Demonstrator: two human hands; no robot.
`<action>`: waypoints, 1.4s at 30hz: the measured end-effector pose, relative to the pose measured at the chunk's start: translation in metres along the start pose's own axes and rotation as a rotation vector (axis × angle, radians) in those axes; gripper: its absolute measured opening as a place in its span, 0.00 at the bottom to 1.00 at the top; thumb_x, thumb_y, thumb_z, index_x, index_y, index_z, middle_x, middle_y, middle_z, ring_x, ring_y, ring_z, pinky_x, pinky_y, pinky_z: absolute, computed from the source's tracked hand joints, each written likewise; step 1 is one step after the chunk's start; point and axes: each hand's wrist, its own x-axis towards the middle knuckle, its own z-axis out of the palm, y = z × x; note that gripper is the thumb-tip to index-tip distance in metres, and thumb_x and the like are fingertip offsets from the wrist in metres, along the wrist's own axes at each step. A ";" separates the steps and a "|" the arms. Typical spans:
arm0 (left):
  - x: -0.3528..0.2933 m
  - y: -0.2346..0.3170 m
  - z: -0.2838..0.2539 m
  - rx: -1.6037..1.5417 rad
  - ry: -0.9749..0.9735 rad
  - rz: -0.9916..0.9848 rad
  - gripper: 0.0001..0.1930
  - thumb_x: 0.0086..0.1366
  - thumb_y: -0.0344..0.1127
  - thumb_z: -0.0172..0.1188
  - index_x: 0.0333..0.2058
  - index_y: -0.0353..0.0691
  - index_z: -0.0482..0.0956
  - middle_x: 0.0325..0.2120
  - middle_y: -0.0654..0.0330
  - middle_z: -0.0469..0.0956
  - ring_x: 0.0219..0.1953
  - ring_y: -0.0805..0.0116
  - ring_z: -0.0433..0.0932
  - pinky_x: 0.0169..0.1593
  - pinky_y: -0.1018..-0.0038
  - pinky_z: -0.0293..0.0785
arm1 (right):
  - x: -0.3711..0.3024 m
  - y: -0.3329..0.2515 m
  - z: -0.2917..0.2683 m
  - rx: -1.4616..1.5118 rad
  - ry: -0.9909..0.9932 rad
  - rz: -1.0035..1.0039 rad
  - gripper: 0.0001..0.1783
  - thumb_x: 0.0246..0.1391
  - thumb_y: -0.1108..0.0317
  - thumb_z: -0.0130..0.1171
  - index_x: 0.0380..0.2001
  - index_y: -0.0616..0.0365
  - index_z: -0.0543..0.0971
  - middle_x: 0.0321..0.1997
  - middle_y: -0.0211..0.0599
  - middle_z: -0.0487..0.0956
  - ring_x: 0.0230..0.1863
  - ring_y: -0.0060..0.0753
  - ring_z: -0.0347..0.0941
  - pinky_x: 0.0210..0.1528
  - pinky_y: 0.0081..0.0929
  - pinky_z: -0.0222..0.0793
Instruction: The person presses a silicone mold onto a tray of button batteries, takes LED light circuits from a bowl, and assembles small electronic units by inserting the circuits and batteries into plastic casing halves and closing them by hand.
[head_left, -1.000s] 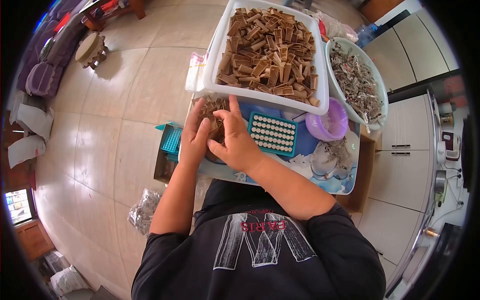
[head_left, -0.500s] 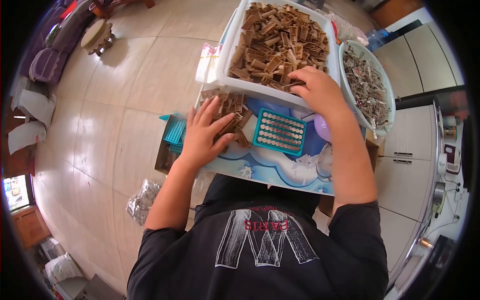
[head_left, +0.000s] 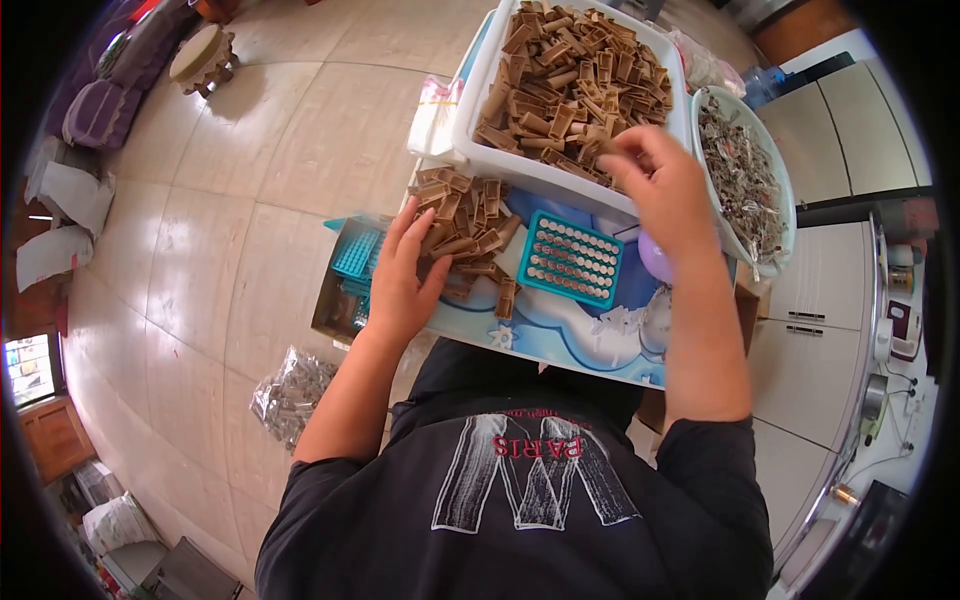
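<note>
My left hand (head_left: 402,280) lies at the left side of a loose pile of small brown trough-shaped pieces (head_left: 470,225), fingers stretched and apart, gripping nothing. Over the near right part of a white tub (head_left: 560,182) heaped with the same brown pieces (head_left: 570,85), my right hand (head_left: 665,190) has its fingers bent together. What is between those fingertips is too unclear to name. Between my hands sits a teal tray (head_left: 527,262) with rows of small round silvery discs. One brown piece (head_left: 506,298) stands apart at the pile's near edge.
A pale round basin (head_left: 788,190) of plastic-wrapped items is right of the tub. Beside the tray is a purple ball-like object (head_left: 655,258). At left, a cardboard box (head_left: 330,310) holds teal trays (head_left: 356,254). A clear bag (head_left: 290,395) lies on the floor.
My left hand has drawn back to the left, uncovering more of the pile. My right hand has risen a little from the tub's pieces, its fingers more curled. The view has shifted slightly.
</note>
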 end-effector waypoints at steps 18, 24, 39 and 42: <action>0.017 0.008 0.006 0.354 -0.065 0.106 0.47 0.48 0.60 0.67 0.63 0.44 0.60 0.65 0.49 0.55 0.66 0.47 0.53 0.66 0.46 0.45 | -0.098 0.009 0.063 -0.173 -0.159 -0.307 0.32 0.38 0.65 0.70 0.51 0.51 0.74 0.59 0.43 0.67 0.62 0.50 0.61 0.61 0.48 0.59; 0.021 0.003 0.009 0.393 -0.172 0.120 0.49 0.50 0.69 0.58 0.64 0.42 0.58 0.65 0.50 0.57 0.66 0.51 0.55 0.66 0.46 0.43 | -0.119 0.017 0.067 -0.160 -0.161 -0.358 0.33 0.37 0.66 0.70 0.51 0.51 0.73 0.64 0.43 0.63 0.67 0.54 0.54 0.66 0.51 0.54; 0.009 0.043 0.026 0.344 0.059 0.308 0.41 0.62 0.67 0.47 0.61 0.38 0.62 0.65 0.47 0.55 0.68 0.43 0.47 0.67 0.50 0.44 | -0.240 0.114 -0.032 -0.217 0.536 0.162 0.11 0.48 0.75 0.59 0.38 0.60 0.77 0.41 0.40 0.75 0.44 0.45 0.70 0.49 0.36 0.66; -0.006 0.070 0.051 0.329 0.011 0.422 0.38 0.62 0.66 0.49 0.58 0.38 0.67 0.64 0.48 0.57 0.68 0.43 0.49 0.67 0.46 0.43 | -0.241 0.151 -0.051 -0.144 0.650 0.363 0.11 0.51 0.71 0.60 0.39 0.61 0.76 0.40 0.42 0.75 0.43 0.45 0.70 0.48 0.35 0.66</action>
